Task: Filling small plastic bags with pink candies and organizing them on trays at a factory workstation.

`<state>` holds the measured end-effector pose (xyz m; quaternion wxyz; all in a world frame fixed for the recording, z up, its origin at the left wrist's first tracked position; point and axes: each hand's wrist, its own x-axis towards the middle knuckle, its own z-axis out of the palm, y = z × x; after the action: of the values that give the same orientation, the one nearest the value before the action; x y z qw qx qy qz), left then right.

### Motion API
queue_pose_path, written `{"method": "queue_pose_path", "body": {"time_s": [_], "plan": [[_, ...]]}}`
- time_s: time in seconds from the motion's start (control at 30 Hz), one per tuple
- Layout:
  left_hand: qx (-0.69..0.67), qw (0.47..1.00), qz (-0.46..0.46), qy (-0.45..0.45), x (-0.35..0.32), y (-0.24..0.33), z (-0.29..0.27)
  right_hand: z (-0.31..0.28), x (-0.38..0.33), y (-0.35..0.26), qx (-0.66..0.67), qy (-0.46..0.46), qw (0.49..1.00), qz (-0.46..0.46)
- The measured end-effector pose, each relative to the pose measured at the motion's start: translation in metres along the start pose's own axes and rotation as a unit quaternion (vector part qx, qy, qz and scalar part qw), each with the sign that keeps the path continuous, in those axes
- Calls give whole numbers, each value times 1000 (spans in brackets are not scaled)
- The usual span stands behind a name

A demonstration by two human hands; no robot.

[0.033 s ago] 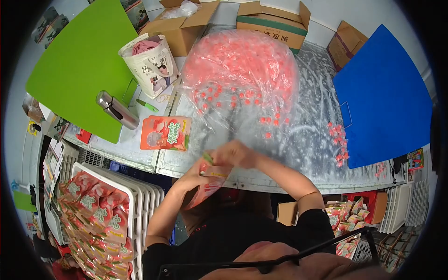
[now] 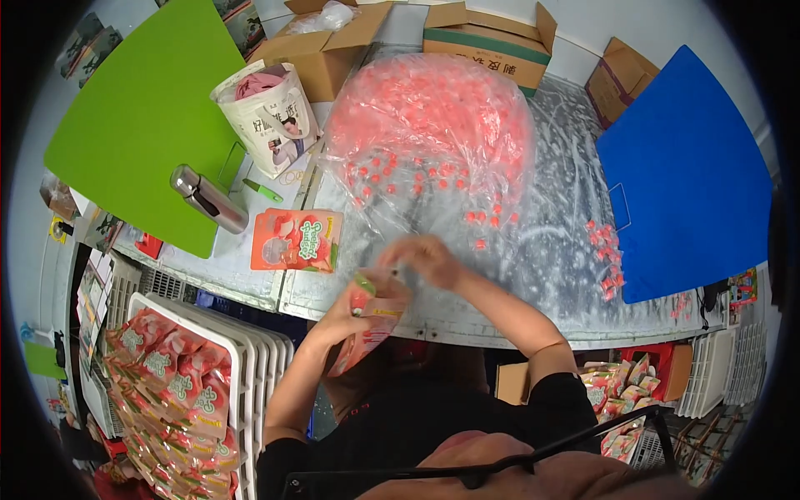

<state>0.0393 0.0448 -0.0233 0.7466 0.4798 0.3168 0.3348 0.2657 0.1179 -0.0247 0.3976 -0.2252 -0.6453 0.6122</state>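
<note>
We see the left hand [image 2: 360,307] with its grip closed around a pink pouch [image 2: 367,332] at the near table [image 2: 467,312] edge, pouch mouth up. The right hand [image 2: 427,257] sits at the pouch mouth, blurred; we cannot tell how its grip stands. Just beyond lies a clear bag of red-pink candies [image 2: 429,137]. 1 flat pouch [image 2: 296,240] lies left of the hands.

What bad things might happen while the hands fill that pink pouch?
The left hand holds the pouch past the table edge, so candies from the right hand might drop to the floor. Loose candies beside the blue board could roll off. The big clear bag looks open and may spill more.
</note>
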Motion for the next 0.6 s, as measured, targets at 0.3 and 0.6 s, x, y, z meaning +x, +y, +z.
{"method": "queue_pose_path", "body": {"time_s": [0.3,0.6], "plan": [[-5,984,39,174,-31,-24,-10,-135,125,155,-713,185,675,-48],[-14,976,8,217,-37,-35,-16,-153,121,154,-628,128,760,109]]}}
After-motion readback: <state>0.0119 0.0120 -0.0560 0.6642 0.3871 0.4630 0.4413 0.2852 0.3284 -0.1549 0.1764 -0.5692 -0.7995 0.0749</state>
